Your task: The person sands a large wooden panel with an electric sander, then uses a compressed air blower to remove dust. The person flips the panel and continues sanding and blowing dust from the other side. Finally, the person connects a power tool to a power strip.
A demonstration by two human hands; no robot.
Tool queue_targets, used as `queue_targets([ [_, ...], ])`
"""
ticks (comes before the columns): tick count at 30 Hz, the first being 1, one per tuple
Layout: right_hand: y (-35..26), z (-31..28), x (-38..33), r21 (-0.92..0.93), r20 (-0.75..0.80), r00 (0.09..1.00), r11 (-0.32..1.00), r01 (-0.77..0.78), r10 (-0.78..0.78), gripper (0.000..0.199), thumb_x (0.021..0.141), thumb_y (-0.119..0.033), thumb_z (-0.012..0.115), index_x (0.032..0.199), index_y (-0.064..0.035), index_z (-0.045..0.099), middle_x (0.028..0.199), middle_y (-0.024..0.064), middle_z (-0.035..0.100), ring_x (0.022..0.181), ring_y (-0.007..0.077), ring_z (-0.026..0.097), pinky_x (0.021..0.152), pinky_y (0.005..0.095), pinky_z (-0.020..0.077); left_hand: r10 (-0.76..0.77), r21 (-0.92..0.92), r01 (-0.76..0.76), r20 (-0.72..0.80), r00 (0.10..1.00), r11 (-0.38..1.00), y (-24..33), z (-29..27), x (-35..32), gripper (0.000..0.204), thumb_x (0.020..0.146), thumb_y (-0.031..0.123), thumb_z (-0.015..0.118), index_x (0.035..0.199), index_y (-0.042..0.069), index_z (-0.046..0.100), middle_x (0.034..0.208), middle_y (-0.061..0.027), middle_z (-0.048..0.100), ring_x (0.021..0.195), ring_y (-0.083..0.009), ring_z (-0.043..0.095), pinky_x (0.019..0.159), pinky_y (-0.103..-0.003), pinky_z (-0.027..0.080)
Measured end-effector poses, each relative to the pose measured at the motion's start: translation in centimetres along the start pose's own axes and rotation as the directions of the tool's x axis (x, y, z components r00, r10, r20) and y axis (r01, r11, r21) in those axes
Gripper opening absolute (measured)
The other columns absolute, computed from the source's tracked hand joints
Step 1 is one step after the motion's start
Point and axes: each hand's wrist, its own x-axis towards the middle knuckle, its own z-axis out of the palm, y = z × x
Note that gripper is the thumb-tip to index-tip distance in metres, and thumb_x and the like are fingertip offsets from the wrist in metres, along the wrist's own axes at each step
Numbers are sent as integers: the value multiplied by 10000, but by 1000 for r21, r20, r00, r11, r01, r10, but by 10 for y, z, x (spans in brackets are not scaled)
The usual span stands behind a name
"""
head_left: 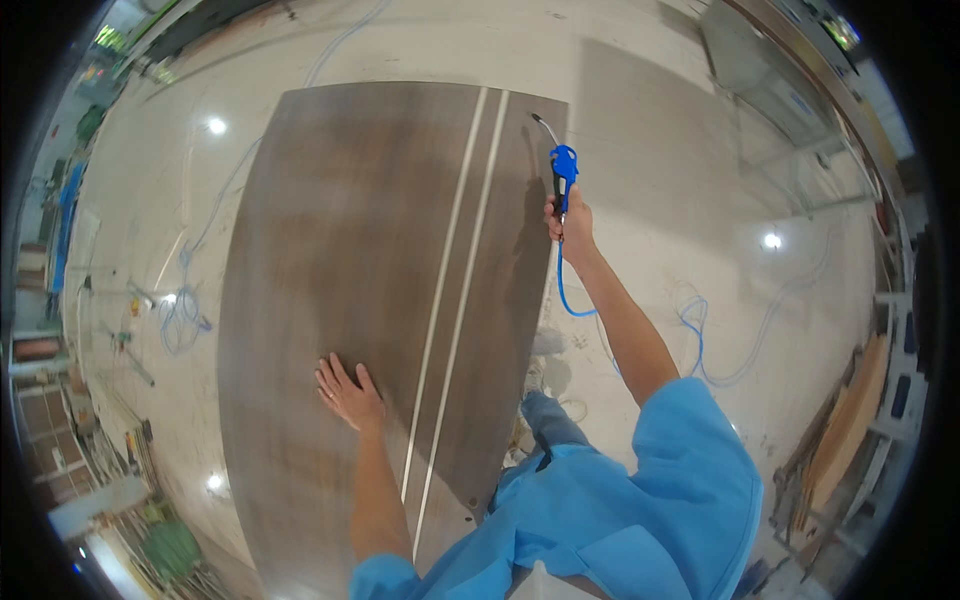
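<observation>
A large brown wood-grain panel (330,220) lies in front of me, with two pale parallel strips (463,250) running along its right part. My left hand (350,393) rests on the panel left of the strips, fingers spread and holding nothing. My right hand (574,226) is closed around a blue air blow gun (564,165) over the panel's right edge. The gun's bent metal nozzle points to the panel's far right corner. A blue hose (569,298) hangs from its handle, looping down beside my right forearm.
Pale floor surrounds the panel. Coiled blue hose (183,318) lies at left, and more hose (700,335) at right. Boards (845,425) lean against a rack on the right. Stacked material (110,500) and a green object (171,549) are at lower left. A metal-framed table (780,100) stands at far right.
</observation>
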Motion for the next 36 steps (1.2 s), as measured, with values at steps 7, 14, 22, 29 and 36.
queue_targets([
  [7, 47, 121, 24, -177, 390, 819, 907, -382, 421, 565, 1087, -581, 454, 1023, -46, 623, 779, 60, 658, 426, 53, 420, 362, 236, 290, -38, -55, 39, 13, 999, 998, -4, -1, -4, 662, 1054, 474, 503, 1610, 131, 396, 1681, -153, 338, 1576, -379, 244, 1286, -566, 162],
  [14, 95, 249, 71, -186, 304, 770, 828, -530, 561, 592, 1095, -586, 417, 1001, -36, 613, 751, 60, 632, 415, 102, 422, 359, 264, 335, -49, -56, 50, 22, 999, 997, -2, -4, -2, 686, 1033, 482, 533, 1608, 133, 399, 1676, -160, 341, 1576, -383, 240, 1285, -569, 164],
  [22, 108, 355, 163, 137, 403, 856, 904, -405, 322, 546, 1070, -605, 474, 971, -83, 604, 716, 65, 612, 430, 84, 386, 403, 246, 311, -88, -68, 91, 45, 995, 994, 0, -8, -3, 671, 1030, 470, 540, 1608, 159, 405, 1675, -143, 351, 1575, -370, 244, 1291, -551, 153],
  [29, 99, 356, 122, -470, 512, 609, 791, -392, 606, 583, 1025, -653, 538, 983, -78, 626, 700, 89, 623, 416, 69, 387, 371, 232, 294, -84, -104, 86, 19, 996, 991, 0, -10, -2, 660, 1015, 426, 590, 1591, 145, 430, 1643, -155, 398, 1548, -394, 295, 1278, -577, 189],
  [36, 52, 268, 61, -750, 313, 734, 631, -199, 603, 714, 1040, -716, 410, 910, -57, 650, 713, 114, 651, 375, 66, 402, 318, 235, 277, -67, -105, 65, -17, 998, 992, 1, -10, -5, 648, 1036, 456, 545, 1592, 148, 424, 1651, -140, 387, 1559, -374, 278, 1283, -567, 180],
])
